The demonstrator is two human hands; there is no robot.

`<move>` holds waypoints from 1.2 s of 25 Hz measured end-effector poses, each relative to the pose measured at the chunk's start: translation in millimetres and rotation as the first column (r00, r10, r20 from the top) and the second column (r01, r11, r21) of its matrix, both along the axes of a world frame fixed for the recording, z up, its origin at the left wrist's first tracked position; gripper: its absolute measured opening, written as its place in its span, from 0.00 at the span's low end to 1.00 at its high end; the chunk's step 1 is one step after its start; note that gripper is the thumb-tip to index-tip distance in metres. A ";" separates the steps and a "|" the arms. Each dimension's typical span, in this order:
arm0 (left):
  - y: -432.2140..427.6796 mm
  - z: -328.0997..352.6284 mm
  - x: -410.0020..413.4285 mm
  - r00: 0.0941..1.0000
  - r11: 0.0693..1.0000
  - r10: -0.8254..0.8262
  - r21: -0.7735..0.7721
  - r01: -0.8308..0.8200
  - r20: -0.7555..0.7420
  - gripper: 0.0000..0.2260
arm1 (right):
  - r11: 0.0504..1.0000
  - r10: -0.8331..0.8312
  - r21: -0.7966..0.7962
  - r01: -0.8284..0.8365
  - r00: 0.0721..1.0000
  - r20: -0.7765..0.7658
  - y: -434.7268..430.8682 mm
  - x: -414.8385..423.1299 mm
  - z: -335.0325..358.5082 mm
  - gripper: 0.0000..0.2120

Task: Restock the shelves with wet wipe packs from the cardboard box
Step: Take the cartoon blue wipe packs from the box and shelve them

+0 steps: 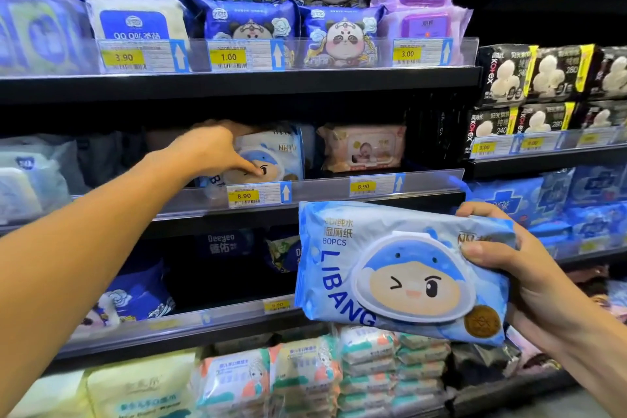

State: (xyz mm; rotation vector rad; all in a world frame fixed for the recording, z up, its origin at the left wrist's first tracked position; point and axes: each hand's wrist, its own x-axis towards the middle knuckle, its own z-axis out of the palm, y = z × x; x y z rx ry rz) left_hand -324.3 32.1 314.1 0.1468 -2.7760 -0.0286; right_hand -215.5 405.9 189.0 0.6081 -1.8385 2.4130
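We're mid-restock, placing stage. R hand is clamped on a LIBANG wet wipe pack: thumb on the face by the lid, fingers wrapped round the back at its right end. The pack is held tilted in front of the shelving, below the middle shelf, not on it yet.

L hand reaches into the slot above the 8.90 price tag. Its thumb presses the front of the matching shelved pack and its fingers hook over the top, so it looks like a pinch hold, tho the fingertips are hidden. That pack stands upright just behind the clear rail, w/ a pink baby-wipe pack to its right and a gap between them. Cardboard box isn't in view.

Our read: L hand is steadying or shifting the existing facing to make room. Next move prob needs the R hand to lift the new pack over the rail, turn it upright, face fwd, and seat it w/ its match. Can't tell how much depth is free behind.
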 end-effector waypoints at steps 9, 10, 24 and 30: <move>-9.7 -1.3 -2.9 0.991 0.997 -0.022 0.076 0.012 0.130 0.22 | 0.999 0.036 -0.039 -0.036 0.999 -0.012 -23.9 -30.3 13.9 0.22; -8.2 -3.0 -8.7 0.991 0.992 -0.090 0.096 0.080 0.103 0.27 | 0.999 0.036 -0.040 -0.037 0.999 -0.016 -27.7 -32.5 15.0 0.22; -4.3 -15.4 -28.9 0.918 0.930 -0.303 0.131 0.343 -0.255 0.24 | 1.000 -0.015 -0.022 0.013 0.998 -0.066 -40.1 -36.5 40.9 0.24; 0.2 -29.9 82.9 0.663 0.160 -0.689 0.831 0.533 -0.293 0.38 | 0.998 -0.050 -0.041 0.044 0.988 -0.149 -75.5 -41.6 61.9 0.21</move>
